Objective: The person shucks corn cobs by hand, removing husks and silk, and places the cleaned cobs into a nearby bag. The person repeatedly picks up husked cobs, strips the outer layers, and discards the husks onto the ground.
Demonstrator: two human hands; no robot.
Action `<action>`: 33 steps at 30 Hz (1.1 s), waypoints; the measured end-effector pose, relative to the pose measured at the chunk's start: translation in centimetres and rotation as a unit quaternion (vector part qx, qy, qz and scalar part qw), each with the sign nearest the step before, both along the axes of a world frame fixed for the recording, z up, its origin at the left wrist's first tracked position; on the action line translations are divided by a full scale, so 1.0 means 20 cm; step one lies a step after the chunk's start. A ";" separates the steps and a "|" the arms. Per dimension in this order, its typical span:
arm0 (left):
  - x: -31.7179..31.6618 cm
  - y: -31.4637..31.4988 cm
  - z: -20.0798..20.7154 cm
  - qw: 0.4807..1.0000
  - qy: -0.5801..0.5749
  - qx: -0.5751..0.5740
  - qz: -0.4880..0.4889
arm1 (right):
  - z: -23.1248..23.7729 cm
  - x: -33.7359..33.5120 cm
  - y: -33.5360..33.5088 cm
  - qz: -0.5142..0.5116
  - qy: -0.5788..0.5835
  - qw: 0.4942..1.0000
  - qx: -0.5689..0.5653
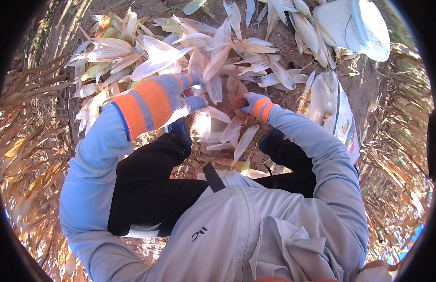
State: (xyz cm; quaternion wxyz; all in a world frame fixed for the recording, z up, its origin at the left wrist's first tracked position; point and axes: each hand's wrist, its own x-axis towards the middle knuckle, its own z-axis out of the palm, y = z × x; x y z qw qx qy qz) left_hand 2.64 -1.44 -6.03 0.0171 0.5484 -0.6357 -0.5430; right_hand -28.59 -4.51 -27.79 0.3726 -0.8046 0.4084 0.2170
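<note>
Both my hands wear knitted gloves striped orange and grey. My left hand [164,99] is raised over a heap of pale, dry corn husks [159,58]. Its fingers and thumb stand apart, with nothing I can make out between them. To the right, my smaller-looking right hand [256,105] has its fingers closed at the edge of a reddish-brown dry corn husk [235,91]; the fingertips are partly hidden. More loose husks [229,131] lie on the soil below and between my hands.
A white bucket [337,28] lies tipped at the far right. A whitish sack [337,110] stands open beside my right forearm. Dry corn stalks and leaves [32,131] line the left side, with more dry leaves [394,145] on the right. My feet rest just behind the husks.
</note>
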 end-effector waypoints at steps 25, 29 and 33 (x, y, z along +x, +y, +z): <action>-0.06 0.00 -0.18 0.985 -0.151 0.034 -0.075 | 0.13 -0.01 -0.30 -0.102 -0.040 0.994 -0.012; 0.01 -0.02 -0.24 0.977 -0.196 0.028 -0.081 | 0.08 0.17 -0.04 -0.029 0.026 0.999 -0.007; 0.04 -0.04 -0.25 0.979 -0.194 0.040 -0.056 | -0.14 0.17 0.12 -0.094 0.090 0.987 -0.098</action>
